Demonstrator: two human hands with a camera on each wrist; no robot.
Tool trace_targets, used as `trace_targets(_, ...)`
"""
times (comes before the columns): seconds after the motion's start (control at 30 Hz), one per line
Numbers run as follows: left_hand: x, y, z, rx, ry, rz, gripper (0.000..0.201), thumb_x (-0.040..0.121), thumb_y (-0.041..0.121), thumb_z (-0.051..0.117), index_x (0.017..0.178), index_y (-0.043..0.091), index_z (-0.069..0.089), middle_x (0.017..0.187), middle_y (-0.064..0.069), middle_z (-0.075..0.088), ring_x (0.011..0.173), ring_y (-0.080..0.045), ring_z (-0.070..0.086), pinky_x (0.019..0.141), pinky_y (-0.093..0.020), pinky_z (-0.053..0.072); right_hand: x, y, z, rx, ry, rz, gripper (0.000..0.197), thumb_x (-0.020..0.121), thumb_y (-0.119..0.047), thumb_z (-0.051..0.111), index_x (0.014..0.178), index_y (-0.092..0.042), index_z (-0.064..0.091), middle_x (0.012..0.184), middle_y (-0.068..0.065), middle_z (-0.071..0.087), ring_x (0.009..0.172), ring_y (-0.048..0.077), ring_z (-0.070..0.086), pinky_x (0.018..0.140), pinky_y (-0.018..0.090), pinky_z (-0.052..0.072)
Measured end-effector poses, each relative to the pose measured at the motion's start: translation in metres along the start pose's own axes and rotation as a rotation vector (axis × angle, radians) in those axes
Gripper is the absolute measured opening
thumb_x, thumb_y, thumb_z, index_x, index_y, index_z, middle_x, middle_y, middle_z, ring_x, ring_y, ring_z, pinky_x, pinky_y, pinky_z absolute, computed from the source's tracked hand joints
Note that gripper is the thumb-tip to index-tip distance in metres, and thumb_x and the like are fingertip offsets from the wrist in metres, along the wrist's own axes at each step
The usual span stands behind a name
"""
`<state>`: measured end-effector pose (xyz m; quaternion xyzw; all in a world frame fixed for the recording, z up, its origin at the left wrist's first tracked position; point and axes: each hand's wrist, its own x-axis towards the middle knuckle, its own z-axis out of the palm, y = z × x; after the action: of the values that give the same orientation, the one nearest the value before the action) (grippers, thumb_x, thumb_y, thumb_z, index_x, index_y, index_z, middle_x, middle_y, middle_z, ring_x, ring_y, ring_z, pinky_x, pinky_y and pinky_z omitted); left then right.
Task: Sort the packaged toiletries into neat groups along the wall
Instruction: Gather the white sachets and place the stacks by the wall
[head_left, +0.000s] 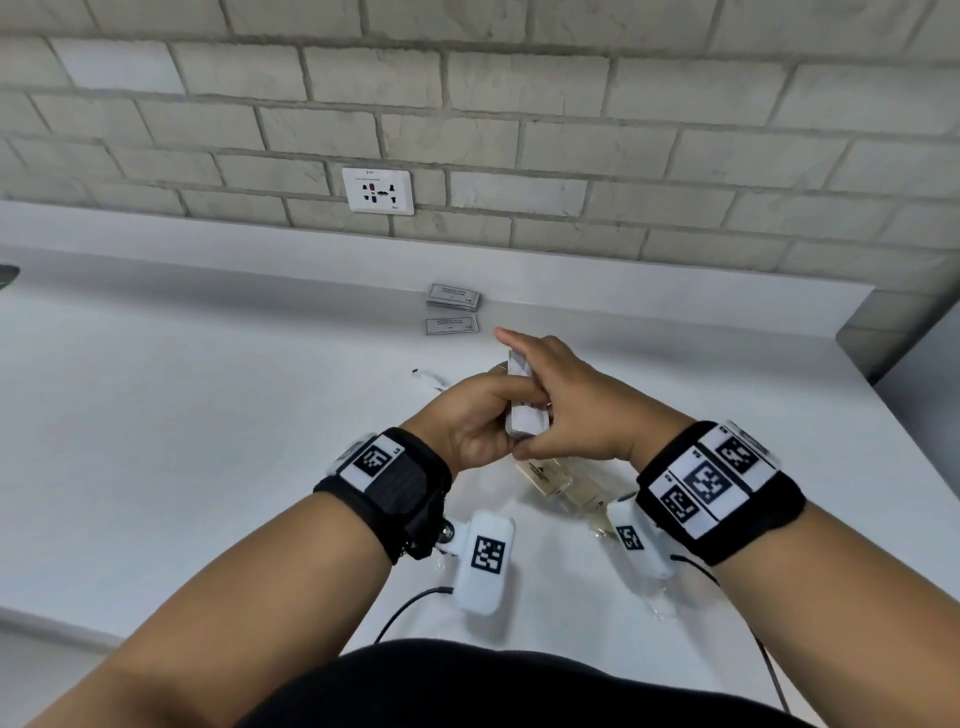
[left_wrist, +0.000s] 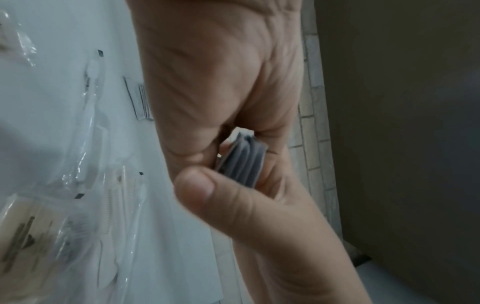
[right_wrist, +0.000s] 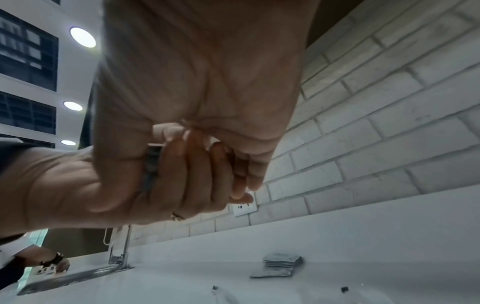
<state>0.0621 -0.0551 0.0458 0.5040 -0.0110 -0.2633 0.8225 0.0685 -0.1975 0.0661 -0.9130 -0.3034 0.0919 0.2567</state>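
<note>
Both hands meet above the white counter (head_left: 208, 415) around a small stack of grey-white sachets (head_left: 522, 410). My left hand (head_left: 493, 410) grips the stack from the left, and its thumb presses the sachet edges (left_wrist: 244, 162). My right hand (head_left: 563, 400) curls over the sachets from the right, its index finger stretched forward. The sachet edges (right_wrist: 152, 166) show between both hands in the right wrist view. Near the wall lies a sachet pile (head_left: 453, 297) with a single sachet (head_left: 451, 325) in front of it.
Clear-wrapped toiletries lie under and behind the hands: a beige packet (head_left: 550, 478) and a slim wrapped item (head_left: 428, 376). A wall socket (head_left: 378, 190) sits above the ledge. A faucet (right_wrist: 122, 246) and sink lie far left, where another person's hand (right_wrist: 54, 264) rests.
</note>
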Motion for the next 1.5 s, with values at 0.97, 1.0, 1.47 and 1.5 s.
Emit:
trace_targets(0.97, 0.013, 0.01, 0.009, -0.284, 0.328, 0.478, 0.026, 0.096, 0.001, 0.039, 0.1, 0.021, 0.055, 0.07, -0.002, 0.054, 0.078, -0.021, 0.063, 0.066, -0.029, 0.053, 0.023, -0.003, 0.015, 1.294, 0.139, 0.349, 0.018, 0.092, -0.016, 0.06, 0.075, -0.012, 0.056, 0.06, 0.0, 0.063, 0.058, 0.019, 0.058, 0.046, 0.023, 0.042)
trace_targets(1.0, 0.013, 0.009, 0.006, -0.3, 0.311, 0.467, 0.025, 0.096, 0.002, 0.04, 0.1, 0.022, 0.055, 0.07, -0.002, 0.055, 0.08, -0.021, 0.063, 0.067, -0.03, 0.053, 0.024, -0.002, 0.016, 1.296, 0.143, 0.351, 0.019, 0.091, -0.015, 0.061, 0.073, -0.012, 0.056, 0.06, 0.001, 0.063, 0.057, 0.019, 0.058, 0.046, 0.023, 0.042)
trace_targets(1.47, 0.054, 0.017, -0.056, 0.308, 0.336, 0.504, 0.028, 0.08, 0.02, 0.068, 0.102, 0.022, 0.05, 0.122, 0.005, 0.057, 0.116, -0.009, 0.053, 0.098, -0.028, 0.044, 0.068, 0.06, 0.021, 1.389, 0.058, 0.491, 0.008, 0.085, -0.006, 0.065, 0.092, -0.005, 0.061, 0.075, 0.01, 0.066, 0.051, 0.02, 0.06, 0.043, 0.024, 0.05)
trace_targets(1.5, 0.056, 0.029, -0.063, 0.575, 0.28, 0.531, 0.033, 0.077, 0.022, 0.074, 0.099, 0.021, 0.05, 0.128, 0.008, 0.055, 0.121, -0.004, 0.05, 0.101, -0.025, 0.041, 0.074, 0.068, 0.015, 1.352, 0.03, 0.505, 0.011, 0.081, -0.006, 0.067, 0.091, -0.004, 0.062, 0.075, 0.009, 0.067, 0.051, 0.021, 0.06, 0.043, 0.024, 0.05)
